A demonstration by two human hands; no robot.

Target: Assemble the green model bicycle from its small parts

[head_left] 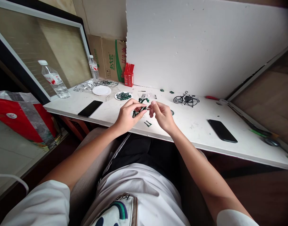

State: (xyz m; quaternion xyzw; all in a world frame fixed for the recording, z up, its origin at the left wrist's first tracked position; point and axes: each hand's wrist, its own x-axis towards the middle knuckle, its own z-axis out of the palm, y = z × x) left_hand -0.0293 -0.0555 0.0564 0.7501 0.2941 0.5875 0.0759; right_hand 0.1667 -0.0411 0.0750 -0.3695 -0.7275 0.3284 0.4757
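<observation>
My left hand [127, 115] pinches a dark green plastic model assembly [144, 100], its curved parts showing above and below the fingers. From the closed fingers of my right hand [163, 115], a thin pale rod [148, 108] points left and meets the assembly. What lies deeper in that grip is hidden. Just below the hands, a small green part [147, 123] lies on the white table [186, 131]. Part of a round green piece [172, 112] shows behind my right hand. Further right stands a black model bicycle [186, 99].
A white dish [116, 97] holds several green parts, beside a white lid [101, 90]. Phones lie left [90, 108] and right [222, 130]. Bottles [54, 80], a red box [129, 75] and a carton [108, 59] stand behind. Sprues [111, 83] lie back left.
</observation>
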